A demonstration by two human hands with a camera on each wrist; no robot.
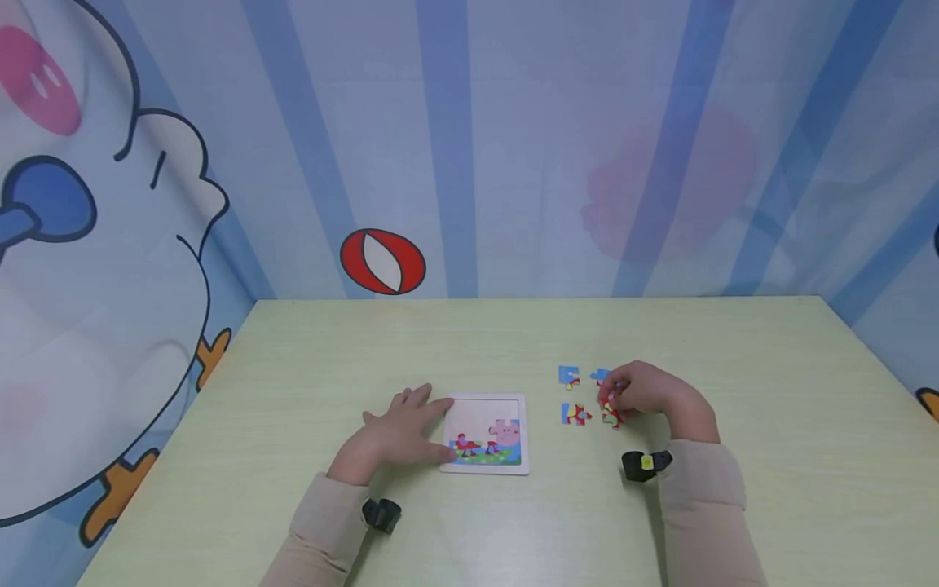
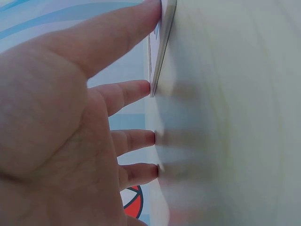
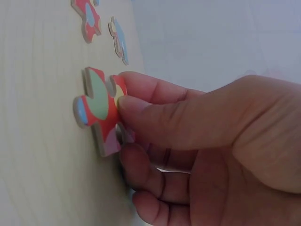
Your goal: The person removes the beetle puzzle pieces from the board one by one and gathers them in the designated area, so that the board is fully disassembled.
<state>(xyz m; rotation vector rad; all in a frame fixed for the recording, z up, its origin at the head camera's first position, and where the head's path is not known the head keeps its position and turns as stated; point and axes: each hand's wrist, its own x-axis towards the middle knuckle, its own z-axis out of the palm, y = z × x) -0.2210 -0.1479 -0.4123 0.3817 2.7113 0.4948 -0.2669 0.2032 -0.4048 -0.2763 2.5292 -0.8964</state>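
Note:
A square puzzle tray (image 1: 485, 470) with a pale rim lies on the table, its lower part filled by joined pieces showing a pink pig (image 1: 505, 433) and grass. With fingers spread, my left hand (image 1: 396, 436) rests at the tray's left side, the thumb and index finger touching its edge. My right hand (image 1: 649, 393) pinches a red, green and yellow jigsaw piece (image 3: 100, 106) between thumb and fingers, tilted over the table. Close by lie a blue corner piece (image 1: 568, 374), a red and blue piece (image 1: 575, 413) and another blue piece (image 1: 600, 375), partly hidden by my right hand.
The pale wooden table (image 1: 308, 350) ends at a blue striped backdrop (image 1: 513, 163) with cartoon prints. A black wrist device (image 1: 381, 515) sits at my left cuff, and another black device (image 1: 645, 465) at my right.

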